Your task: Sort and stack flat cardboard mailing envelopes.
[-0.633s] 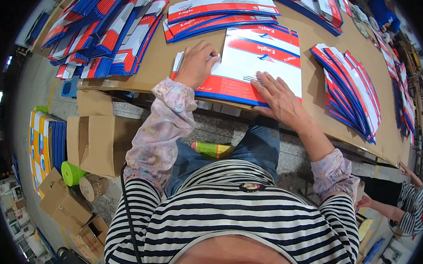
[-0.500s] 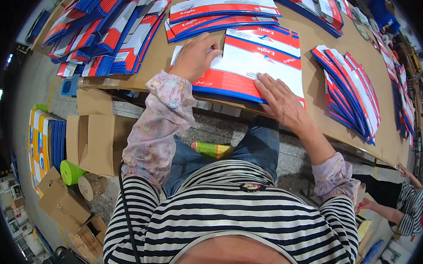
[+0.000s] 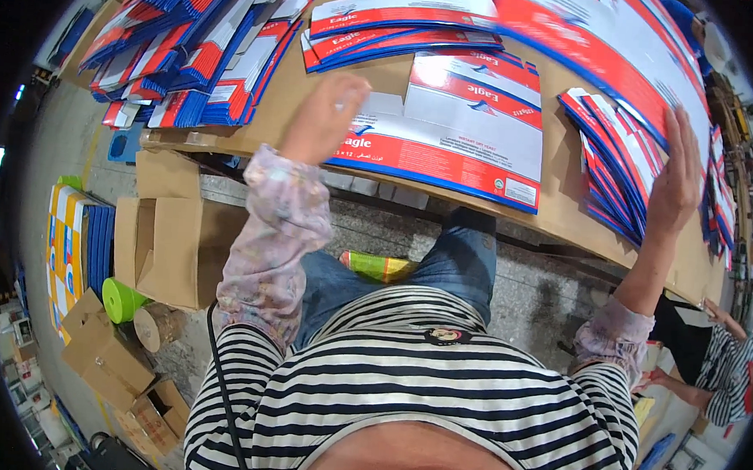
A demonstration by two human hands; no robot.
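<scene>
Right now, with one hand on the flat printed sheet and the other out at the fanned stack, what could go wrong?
The flat carton sheet overhangs the near edge of the cardboard-covered table; the left hand touches only its left end, so it could slide off. The right hand presses on a loosely fanned stack of sheets near that edge, and a pull might spill several. The left hand is blurred, so its contact is uncertain.

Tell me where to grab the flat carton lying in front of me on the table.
Take the flat carton by its near long edge, coming from the table's front: that edge overhangs the table rim, so fingers can slip under. The left hand is closest; it hovers over the left end.
</scene>
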